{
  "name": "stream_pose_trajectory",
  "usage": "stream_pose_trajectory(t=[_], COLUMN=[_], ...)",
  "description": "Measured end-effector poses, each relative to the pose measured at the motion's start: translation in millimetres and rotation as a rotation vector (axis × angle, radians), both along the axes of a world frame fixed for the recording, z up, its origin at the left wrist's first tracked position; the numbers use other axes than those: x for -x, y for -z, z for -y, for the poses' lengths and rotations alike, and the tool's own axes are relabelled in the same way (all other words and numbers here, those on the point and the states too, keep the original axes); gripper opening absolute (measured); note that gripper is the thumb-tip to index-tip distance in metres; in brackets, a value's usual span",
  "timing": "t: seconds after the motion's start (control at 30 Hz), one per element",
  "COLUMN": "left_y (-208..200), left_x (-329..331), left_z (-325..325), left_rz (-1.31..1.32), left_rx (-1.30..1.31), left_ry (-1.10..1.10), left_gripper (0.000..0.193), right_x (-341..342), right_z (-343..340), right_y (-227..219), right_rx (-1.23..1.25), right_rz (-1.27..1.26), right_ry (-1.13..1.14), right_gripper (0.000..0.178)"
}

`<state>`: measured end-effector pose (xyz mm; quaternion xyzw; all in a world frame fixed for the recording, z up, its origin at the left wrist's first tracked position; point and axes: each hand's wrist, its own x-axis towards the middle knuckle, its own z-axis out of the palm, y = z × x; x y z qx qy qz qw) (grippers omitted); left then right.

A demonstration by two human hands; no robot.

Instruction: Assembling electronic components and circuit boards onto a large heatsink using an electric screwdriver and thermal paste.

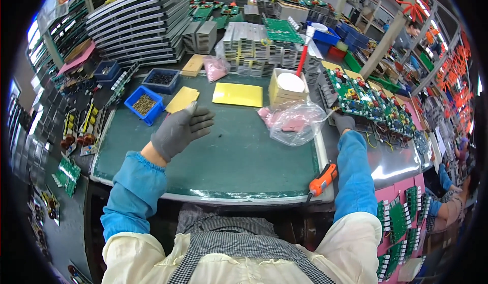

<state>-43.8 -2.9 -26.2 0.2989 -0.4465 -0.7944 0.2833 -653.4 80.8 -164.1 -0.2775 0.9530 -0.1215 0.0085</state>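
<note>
Stacks of grey metal parts (pixel 249 45) line the far side of a green-topped workbench (pixel 229 162). Your left hand (pixel 179 130), in a grey glove, is above the bench with its fingers held out and thumb raised, holding nothing. Your right hand (pixel 344 123), also gloved, is at the near left end of a row of green circuit boards (pixel 363 98), to the right of the bench top; its fingers are partly hidden, so whether they grip anything is unclear. Between your hands lie a yellow sheet (pixel 237 95) and a clear plastic bag (pixel 300 131) with pink contents. Near your right forearm lies an orange power screwdriver (pixel 323 180). Beyond your left hand sits a blue tray (pixel 136 115) of small brass-coloured pieces.
</note>
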Motion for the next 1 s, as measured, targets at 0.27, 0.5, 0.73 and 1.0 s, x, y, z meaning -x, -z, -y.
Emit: stream_pose_trajectory(t=[0.27, 0.5, 0.73, 1.0], left_y=[60, 72, 75, 70], left_x=[-100, -69, -85, -88], left_z=[-13, 10, 15, 16], left_rz=[0.096, 0.066, 0.428, 0.461], left_rx=[0.052, 0.360, 0.924, 1.159], left_ry=[-0.327, -0.329, -0.570, -0.502], left_gripper=[0.055, 0.036, 0.022, 0.018], right_x=[-100, -290, -384, -374], right_z=[-45, 46, 253, 315], right_y=[-113, -229, -184, -159], right_rx=[-0.431, 0.240, 0.172, 0.075], right_rz=[-0.095, -0.254, -0.258, -0.298], right_ry=[-0.298, -0.887, -0.507, -0.435], right_gripper=[0.043, 0.042, 0.072, 0.068])
